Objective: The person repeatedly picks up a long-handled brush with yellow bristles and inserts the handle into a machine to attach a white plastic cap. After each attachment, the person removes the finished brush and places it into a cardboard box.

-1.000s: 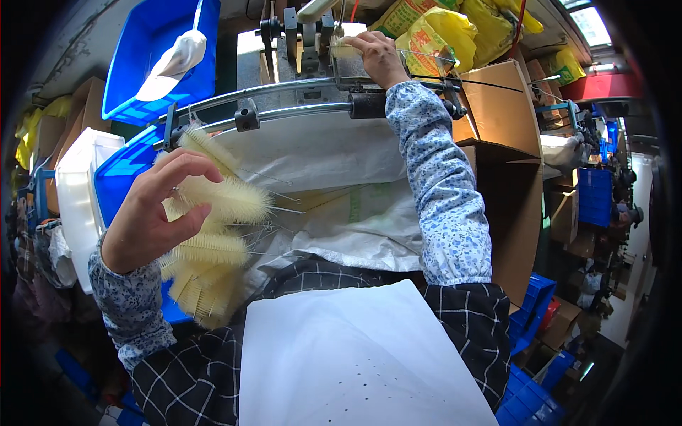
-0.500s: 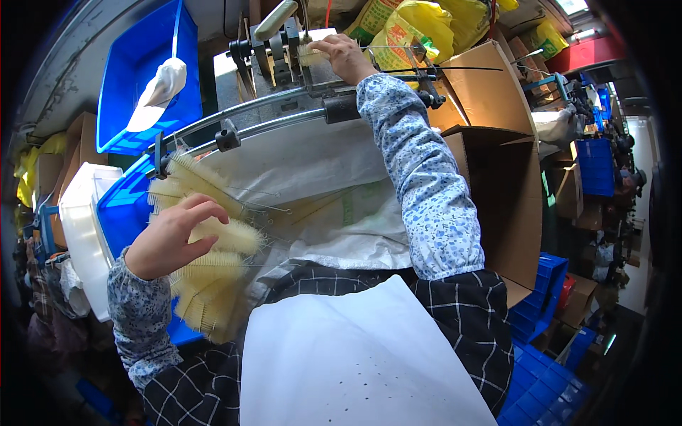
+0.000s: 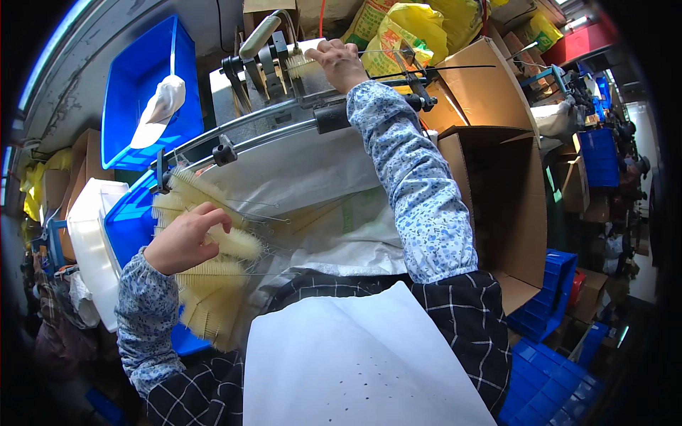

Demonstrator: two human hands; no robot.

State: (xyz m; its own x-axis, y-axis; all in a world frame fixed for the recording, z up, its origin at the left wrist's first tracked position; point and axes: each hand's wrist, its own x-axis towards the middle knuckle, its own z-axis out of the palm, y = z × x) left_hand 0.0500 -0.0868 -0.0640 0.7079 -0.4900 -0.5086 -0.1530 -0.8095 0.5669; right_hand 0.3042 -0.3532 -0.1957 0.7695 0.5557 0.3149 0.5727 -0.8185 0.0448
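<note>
My left hand (image 3: 186, 238) hovers over a heap of pale yellow bristle brushes (image 3: 213, 298); its fingers are curved, with a gap between thumb and forefinger and nothing visible between them. Thin wire stems with small end loops stick out of the heap to the right. Up at the bench machine (image 3: 273, 67), my right hand (image 3: 339, 62) is closed around a bristle brush (image 3: 302, 67). The bristles show left of the hand and a thin wire runs out to its right. The fingertips are partly hidden behind the hand.
Two metal rails (image 3: 263, 135) cross before me, with a white sheet (image 3: 312, 170) below. A blue bin (image 3: 117, 106) with a white cloth stands at far left. An open cardboard box (image 3: 508, 206) is at right. Yellow bags (image 3: 405, 35) lie behind. White cloth (image 3: 355, 355) covers my lap.
My left hand has shifted slightly right and down over the brushes. My right hand stays at the machine, its fingers bent a little more. The whole view has tilted slightly.
</note>
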